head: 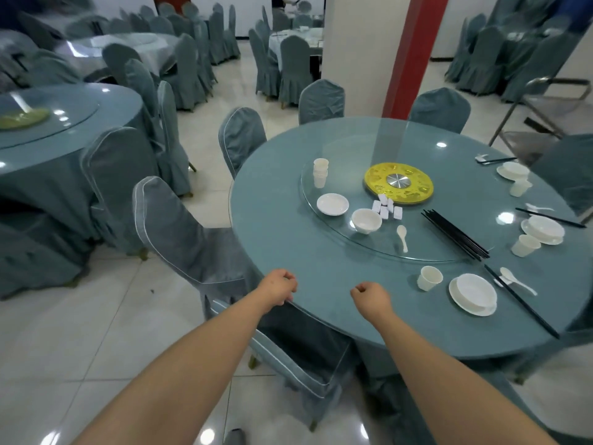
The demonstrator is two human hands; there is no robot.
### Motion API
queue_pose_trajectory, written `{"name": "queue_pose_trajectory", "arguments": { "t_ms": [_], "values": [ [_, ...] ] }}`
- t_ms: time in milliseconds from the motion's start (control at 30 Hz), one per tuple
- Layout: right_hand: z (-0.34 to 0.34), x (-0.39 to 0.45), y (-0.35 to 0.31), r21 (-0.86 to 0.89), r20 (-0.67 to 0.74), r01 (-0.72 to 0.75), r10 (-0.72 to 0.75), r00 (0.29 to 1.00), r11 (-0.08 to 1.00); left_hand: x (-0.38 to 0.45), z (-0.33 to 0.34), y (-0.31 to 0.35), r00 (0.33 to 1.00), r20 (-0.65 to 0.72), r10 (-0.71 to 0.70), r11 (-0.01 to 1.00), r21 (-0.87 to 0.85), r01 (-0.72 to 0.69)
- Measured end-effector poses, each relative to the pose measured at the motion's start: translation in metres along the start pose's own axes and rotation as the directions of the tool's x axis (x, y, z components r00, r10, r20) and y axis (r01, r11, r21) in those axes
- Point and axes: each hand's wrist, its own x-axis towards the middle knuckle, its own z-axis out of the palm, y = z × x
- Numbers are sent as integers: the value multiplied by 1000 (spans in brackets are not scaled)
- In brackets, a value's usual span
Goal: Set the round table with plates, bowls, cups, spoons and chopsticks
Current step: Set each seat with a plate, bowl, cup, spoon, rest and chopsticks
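The round teal table point(288, 226) carries a glass turntable point(349, 239). On the turntable lie a stack of white cups point(320, 172), a plate point(332, 204), a bowl point(366, 221), a spoon point(402, 237), wrapped packets point(386, 207) and a bundle of black chopsticks point(455, 234). Three place settings line the right rim; the nearest has a cup point(429, 278), a bowl on a plate point(473, 293), a spoon point(515, 280) and chopsticks point(521, 303). My left hand point(278, 286) rests curled at the table's near edge. My right hand point(372, 297) hovers over the tabletop, fingers curled, holding nothing.
Covered chairs point(192, 232) ring the table, one right by my left arm. A yellow disc point(398, 184) sits at the turntable's centre. Another round table point(48, 139) stands to the left, a pillar point(362, 56) behind, a folding metal stand point(542, 114) at the right.
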Motion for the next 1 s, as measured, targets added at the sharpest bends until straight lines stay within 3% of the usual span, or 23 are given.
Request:
{"name": "queue_pose_trajectory", "arguments": {
  "t_ms": [433, 767, 1000],
  "values": [
    [109, 0, -109, 226, -88, -232, 258, 962, 946, 74, -135, -56, 980, 193, 52, 992, 105, -74],
    [111, 28, -128, 234, -146, -316, 354, 924, 919, 125, -150, -27, 947, 307, 89, 966, 204, -157],
    [110, 79, -152, 301, -141, -303, 356, 924, 904, 165, -178, 2, 952, 291, 93, 961, 224, -163]
  ]
}}
